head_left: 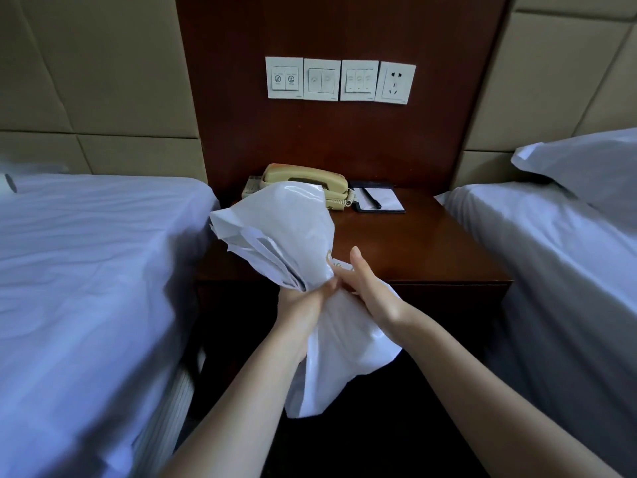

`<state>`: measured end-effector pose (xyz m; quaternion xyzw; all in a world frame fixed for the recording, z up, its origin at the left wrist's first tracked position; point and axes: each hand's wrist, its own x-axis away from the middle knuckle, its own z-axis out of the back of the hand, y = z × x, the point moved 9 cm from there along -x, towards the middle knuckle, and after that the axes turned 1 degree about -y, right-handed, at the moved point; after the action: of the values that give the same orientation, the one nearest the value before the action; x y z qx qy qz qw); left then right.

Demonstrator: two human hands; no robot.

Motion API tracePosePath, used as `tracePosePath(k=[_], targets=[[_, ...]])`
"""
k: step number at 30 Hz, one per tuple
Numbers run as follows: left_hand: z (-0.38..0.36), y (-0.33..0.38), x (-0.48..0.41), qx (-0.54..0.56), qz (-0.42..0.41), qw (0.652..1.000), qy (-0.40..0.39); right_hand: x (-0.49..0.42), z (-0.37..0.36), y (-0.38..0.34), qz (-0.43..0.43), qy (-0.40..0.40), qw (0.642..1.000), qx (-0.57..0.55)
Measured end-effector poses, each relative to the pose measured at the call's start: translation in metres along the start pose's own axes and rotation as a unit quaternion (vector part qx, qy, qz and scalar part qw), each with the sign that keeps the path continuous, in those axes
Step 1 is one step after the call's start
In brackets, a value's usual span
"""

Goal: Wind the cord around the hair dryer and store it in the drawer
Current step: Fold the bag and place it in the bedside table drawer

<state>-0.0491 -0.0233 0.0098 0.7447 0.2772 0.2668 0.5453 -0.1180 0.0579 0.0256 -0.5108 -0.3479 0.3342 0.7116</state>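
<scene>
We count two beds, one at the left [86, 270] and one at the right [558, 270], with one nightstand [431, 250] between them. One pillow [586, 167] shows, on the right bed. On the nightstand: one telephone [310, 179], one notepad [381, 200], one pen [370, 198]. On the wall panel: four white plates, three of switches [322, 80] and one socket [396, 82]. Two hands, left [303, 301] and right [368, 288]. One white bag [286, 229].

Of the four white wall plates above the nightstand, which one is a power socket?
The rightmost plate: it has plug holes, while the other three carry switch buttons.
</scene>
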Motion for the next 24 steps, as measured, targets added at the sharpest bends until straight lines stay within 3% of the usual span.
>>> tracePosePath(k=[5,9,12,16,20,24], targets=[[0.008,0.003,-0.003,-0.029,-0.003,0.998,0.052,-0.004,0.015,0.01,-0.006,-0.008,1.0,-0.024],[0.02,0.016,-0.002,-0.048,-0.014,0.996,0.069,0.01,0.046,-0.014,0.081,0.087,0.982,-0.148],[0.027,0.024,0.005,-0.068,-0.03,0.995,0.067,0.028,0.073,-0.004,0.087,0.194,0.958,-0.191],[0.044,0.029,0.016,-0.062,-0.013,0.994,0.084,0.042,0.101,0.047,-0.027,0.311,0.935,-0.168],[0.055,0.039,0.026,-0.073,-0.032,0.994,0.076,0.036,0.092,0.103,-0.177,0.261,0.929,-0.192],[0.074,0.046,0.026,-0.074,-0.044,0.994,0.071,0.024,0.07,0.114,-0.197,0.226,0.922,-0.244]])
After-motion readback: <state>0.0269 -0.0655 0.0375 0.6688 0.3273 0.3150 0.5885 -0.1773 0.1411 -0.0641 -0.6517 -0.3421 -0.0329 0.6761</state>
